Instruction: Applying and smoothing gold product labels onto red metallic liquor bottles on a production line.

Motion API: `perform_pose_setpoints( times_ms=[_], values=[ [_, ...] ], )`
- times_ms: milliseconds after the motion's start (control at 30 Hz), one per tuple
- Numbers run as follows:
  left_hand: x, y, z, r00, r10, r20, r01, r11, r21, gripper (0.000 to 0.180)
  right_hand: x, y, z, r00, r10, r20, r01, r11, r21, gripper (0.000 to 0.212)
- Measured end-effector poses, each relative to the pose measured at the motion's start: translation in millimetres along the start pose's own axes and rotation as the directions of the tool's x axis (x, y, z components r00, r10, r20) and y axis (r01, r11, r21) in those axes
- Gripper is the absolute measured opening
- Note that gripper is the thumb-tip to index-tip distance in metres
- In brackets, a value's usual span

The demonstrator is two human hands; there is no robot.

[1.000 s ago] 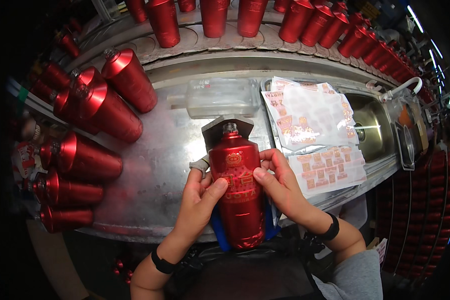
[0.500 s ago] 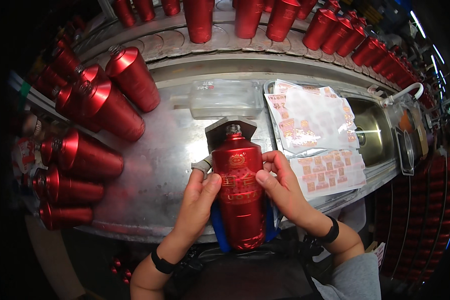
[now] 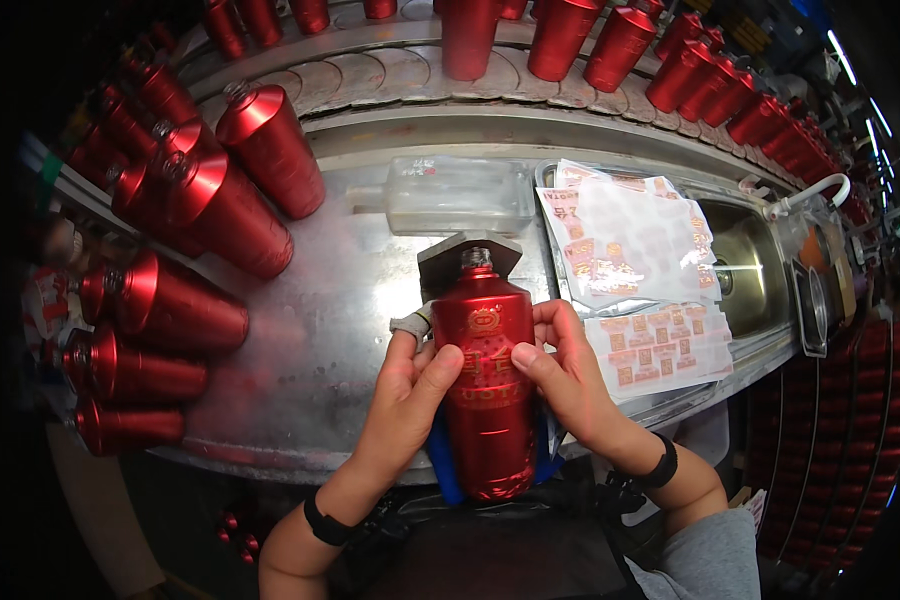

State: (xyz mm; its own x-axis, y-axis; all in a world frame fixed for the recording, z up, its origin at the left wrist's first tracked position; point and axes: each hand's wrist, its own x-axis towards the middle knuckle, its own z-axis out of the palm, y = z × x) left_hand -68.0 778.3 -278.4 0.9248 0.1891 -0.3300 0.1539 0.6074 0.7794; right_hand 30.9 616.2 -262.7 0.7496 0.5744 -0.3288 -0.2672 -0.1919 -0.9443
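Note:
A glossy red bottle (image 3: 486, 440) with gold lettering and a gold emblem leans back against a dark angled rest (image 3: 433, 268), its bare threaded neck pointing away from me. Blue padding (image 3: 444, 462) shows beneath its lower end. My left hand (image 3: 410, 385) is closed on the bottle's left side, thumb pressed to the edge of the lettering; a grey wrap (image 3: 411, 323) covers one fingertip. From the other side my right hand (image 3: 567, 375) grips it, thumb on the lettering's right edge and fingers curled partly out of sight behind.
Several red bottles (image 3: 232, 215) stand on the metal bench (image 3: 320, 300) at left; others ride a curved conveyor (image 3: 400, 72) behind. Beyond the rest lies a clear bottle (image 3: 460, 195). Decal sheets (image 3: 660, 350) lie at right, beside a sink (image 3: 745, 270) with a white faucet (image 3: 815, 190).
My left thumb has slid right, further onto the front of the red bottle. The bottle appears slightly further right in view. Bottles on the conveyor have shifted to the right.

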Motion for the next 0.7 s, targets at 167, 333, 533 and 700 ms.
perform_pose_setpoints(
  times_ms=[167, 333, 533, 700],
  values=[
    [4.4, 0.3, 2.4, 1.0, 0.001, 0.002, -0.001, 1.0, 0.02, 0.06, 4.4, 3.7, 4.9, 0.999, -0.055, -0.002, 0.055, 0.998, 0.005, 0.046],
    [4.7, 3.1, 3.1, 1.0, 0.0, -0.011, 0.0, 1.0, 0.003, 0.059, 5.2, -1.1, 9.4, 0.999, -0.04, -0.007, 0.04, 0.998, 0.043, 0.047],
    [5.7, 3.4, 1.4, 1.0, -0.009, -0.009, 0.009, 1.0, -0.002, 0.058, 5.9, -2.2, 7.8, 0.999, -0.044, 0.013, 0.044, 0.999, 0.006, 0.045],
    [2.8, 2.0, -7.1, 1.0, -0.013, 0.011, 0.012, 0.999, 0.04, 0.061, 2.5, -3.5, 6.1, 1.0, -0.015, 0.022, 0.015, 1.0, 0.006, 0.045]
  ],
)
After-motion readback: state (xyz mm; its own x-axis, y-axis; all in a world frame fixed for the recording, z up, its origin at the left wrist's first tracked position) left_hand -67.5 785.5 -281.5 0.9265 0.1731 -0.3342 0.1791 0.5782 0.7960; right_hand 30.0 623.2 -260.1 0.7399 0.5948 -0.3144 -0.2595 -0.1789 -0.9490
